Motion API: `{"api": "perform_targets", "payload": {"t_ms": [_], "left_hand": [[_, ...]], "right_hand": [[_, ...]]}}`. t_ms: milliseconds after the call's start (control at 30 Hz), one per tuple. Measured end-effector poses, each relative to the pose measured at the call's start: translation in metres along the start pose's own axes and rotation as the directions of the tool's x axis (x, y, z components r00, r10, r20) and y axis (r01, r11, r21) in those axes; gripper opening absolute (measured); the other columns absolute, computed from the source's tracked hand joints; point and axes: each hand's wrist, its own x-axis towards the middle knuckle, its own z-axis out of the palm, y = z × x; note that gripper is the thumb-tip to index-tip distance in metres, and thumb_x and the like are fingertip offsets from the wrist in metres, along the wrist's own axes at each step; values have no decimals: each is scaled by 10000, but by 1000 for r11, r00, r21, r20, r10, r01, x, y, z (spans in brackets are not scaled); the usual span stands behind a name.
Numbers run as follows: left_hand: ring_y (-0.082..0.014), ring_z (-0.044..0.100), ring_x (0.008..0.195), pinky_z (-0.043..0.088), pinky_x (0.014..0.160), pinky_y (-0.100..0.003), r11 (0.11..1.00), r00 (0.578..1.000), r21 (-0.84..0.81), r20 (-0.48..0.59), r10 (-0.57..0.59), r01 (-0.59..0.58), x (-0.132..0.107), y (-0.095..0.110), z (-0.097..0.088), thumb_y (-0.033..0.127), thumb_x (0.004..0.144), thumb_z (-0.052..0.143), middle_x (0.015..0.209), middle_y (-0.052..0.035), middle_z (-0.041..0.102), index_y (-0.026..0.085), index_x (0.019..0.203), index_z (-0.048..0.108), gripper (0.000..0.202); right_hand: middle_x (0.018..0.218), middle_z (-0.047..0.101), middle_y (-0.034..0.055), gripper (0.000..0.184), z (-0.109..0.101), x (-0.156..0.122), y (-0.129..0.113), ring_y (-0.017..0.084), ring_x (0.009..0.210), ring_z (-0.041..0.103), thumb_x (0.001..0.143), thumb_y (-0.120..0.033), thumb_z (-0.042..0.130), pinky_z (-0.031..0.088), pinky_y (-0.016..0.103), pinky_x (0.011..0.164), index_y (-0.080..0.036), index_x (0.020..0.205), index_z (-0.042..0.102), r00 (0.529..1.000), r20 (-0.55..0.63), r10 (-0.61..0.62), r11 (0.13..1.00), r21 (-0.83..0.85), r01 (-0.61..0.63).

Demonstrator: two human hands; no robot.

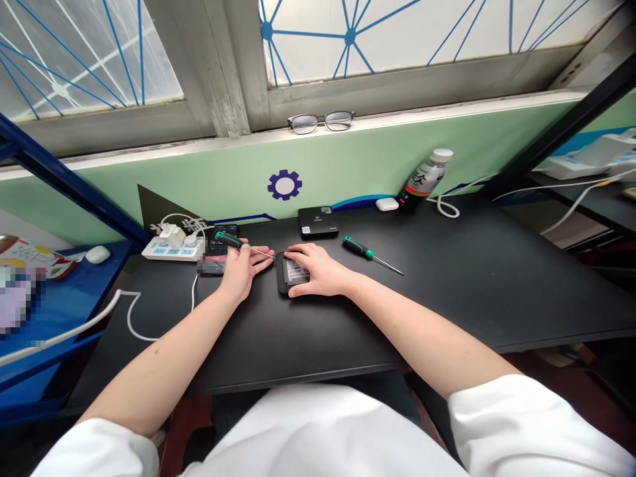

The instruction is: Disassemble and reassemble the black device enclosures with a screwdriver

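Note:
A green and black screwdriver (229, 240) is in my left hand (242, 269), its handle held between thumb and fingers. The thin shaft points right, and its tip reaches the left edge of a small black case (283, 281). My right hand (320, 270) lies over this case and grips it from the right, with the thumb at the near edge and the fingers at the far edge. Part of a pale, printed inside shows between them. To the right, a second green and black screwdriver (358, 248) rests on the black table (308, 338).
Behind the case lies a flat black box (318, 222). A phone (212, 265) and a white power strip (171, 246) with cables are at the left. A dark bottle (424, 180) and a white earbud case (387, 204) stand near the wall. Glasses (322, 122) rest on the sill.

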Motion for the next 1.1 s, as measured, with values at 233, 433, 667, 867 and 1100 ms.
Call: {"api": "perform_targets", "payload": {"t_ms": [233, 433, 667, 867, 1100], "left_hand": [[-234, 820, 988, 637, 1009, -536, 997, 997, 17, -39, 70, -69, 1, -6, -3, 391, 980, 696, 1022, -27, 745, 253, 1138, 492, 292], [-234, 826, 958, 670, 943, -500, 993, 991, 16, -69, 118, -117, -2, -5, -2, 333, 970, 704, 1131, -41, 748, 319, 1391, 413, 513], [-210, 838, 887, 705, 876, -438, 980, 978, 88, -101, 184, -176, -5, -1, 0, 320, 958, 721, 1485, -74, 627, 552, 1630, 7, 1008], [-220, 834, 773, 715, 775, -407, 992, 989, 82, -105, 101, -93, -4, 2, -2, 359, 892, 841, 1128, -17, 723, 458, 1633, 125, 1035], [-246, 838, 802, 712, 791, -453, 995, 998, 95, -65, 4, 2, 0, 3, -5, 299, 914, 790, 1004, 1, 749, 408, 1627, 125, 981]], "right_hand": [[1668, 457, 186, 1098, -1, 0, -1, 435, 1568, 381, 733, -716, 871, 306, 680, 1284, -265, 1637, 440, 1000, 17, -3, 1000, -18, 4], [1704, 420, 162, 1162, -4, -2, -2, 447, 1584, 351, 660, -636, 944, 305, 687, 1284, -308, 1649, 429, 998, 51, -23, 998, -56, 26], [1742, 402, 111, 1047, -13, -4, 5, 420, 1648, 275, 711, -447, 925, 236, 668, 1328, -337, 1640, 455, 983, 153, -106, 994, -11, 109], [1754, 400, 67, 1021, -20, -5, 11, 419, 1686, 195, 695, -508, 947, 151, 672, 1353, -376, 1606, 506, 966, 219, -140, 990, 7, 141], [1739, 408, 104, 1078, -18, -6, 10, 415, 1660, 260, 669, -627, 945, 217, 646, 1344, -356, 1612, 499, 973, 198, -119, 993, 5, 121]]}}
